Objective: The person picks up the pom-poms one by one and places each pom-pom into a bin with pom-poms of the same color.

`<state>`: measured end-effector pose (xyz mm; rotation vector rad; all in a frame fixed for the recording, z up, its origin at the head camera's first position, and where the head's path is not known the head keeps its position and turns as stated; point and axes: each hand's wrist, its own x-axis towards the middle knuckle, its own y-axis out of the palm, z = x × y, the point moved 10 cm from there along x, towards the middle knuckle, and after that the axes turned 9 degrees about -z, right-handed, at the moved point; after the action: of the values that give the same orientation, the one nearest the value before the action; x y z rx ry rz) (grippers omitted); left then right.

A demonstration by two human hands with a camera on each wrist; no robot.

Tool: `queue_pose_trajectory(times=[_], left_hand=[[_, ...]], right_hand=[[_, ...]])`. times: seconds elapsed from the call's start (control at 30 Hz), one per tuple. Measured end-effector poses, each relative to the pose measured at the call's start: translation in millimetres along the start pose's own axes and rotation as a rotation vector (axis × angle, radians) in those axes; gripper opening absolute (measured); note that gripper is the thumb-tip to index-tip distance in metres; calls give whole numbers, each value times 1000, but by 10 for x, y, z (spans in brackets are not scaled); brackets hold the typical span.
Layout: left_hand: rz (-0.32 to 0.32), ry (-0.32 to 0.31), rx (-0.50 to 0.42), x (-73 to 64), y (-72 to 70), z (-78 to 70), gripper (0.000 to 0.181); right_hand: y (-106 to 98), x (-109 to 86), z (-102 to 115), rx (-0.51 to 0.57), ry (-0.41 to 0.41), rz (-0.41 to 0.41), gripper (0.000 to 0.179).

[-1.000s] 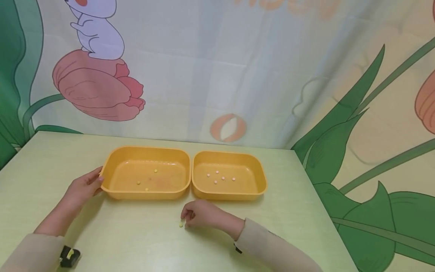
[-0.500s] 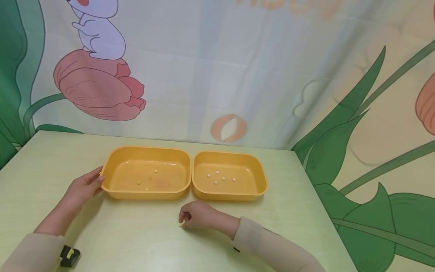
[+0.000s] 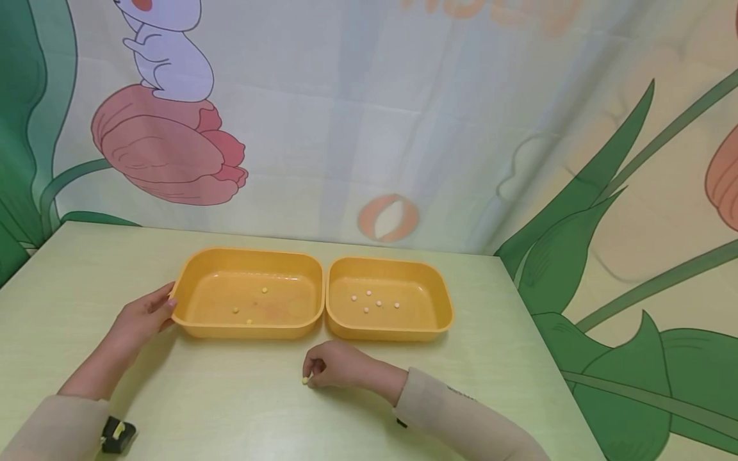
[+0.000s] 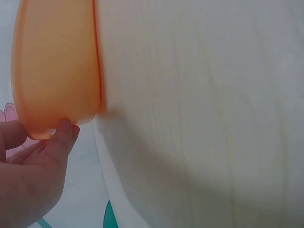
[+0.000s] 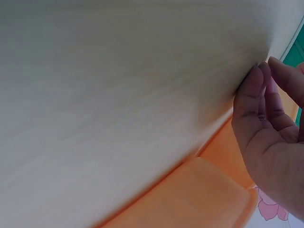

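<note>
Two yellow plastic trays stand side by side on the table. My left hand (image 3: pixel 138 321) holds the left end of the larger tray (image 3: pixel 249 331), fingertips at its rim and thumb against the outer wall, as the left wrist view also shows. In front of the trays, my right hand (image 3: pixel 334 365) is low over the table, pinching a small yellow pill (image 3: pixel 305 380) between thumb and fingertips. From the right wrist, the fingers (image 5: pixel 249 88) hide nearly all of the pill. Inside the larger tray lie 3 yellow pills (image 3: pixel 264 291).
The smaller tray (image 3: pixel 389 334) contains several pinkish-white pills (image 3: pixel 378 303). A black and yellow object (image 3: pixel 118 435) is by the left sleeve. Behind the pale table (image 3: pixel 230 410) hangs a printed curtain (image 3: pixel 300 128) with flowers and a white animal.
My right hand has moved slightly left, and its thumb and fingertips have come together on the yellow pill. The left hand stays on the larger tray.
</note>
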<state>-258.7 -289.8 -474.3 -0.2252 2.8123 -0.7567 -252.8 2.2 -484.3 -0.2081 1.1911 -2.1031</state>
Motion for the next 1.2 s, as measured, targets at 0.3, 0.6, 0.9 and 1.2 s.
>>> queue_pose_trajectory(times=[0.3,0.6,0.9,1.2], left_hand=[[4,-9,-5,-14,9,-4,62],[10,4,1,-8,17,8,64],[19,-14,8,-20,11,1,64],[18,-21,16,-16,-1,-8,63]], right_hand=[[-85,-29,16,44,6,8,4],[-381,-31,206,70,-46,10,4],[-684,83,438,187,-15,56,4],[-1009,341,617,219,6,73,11]])
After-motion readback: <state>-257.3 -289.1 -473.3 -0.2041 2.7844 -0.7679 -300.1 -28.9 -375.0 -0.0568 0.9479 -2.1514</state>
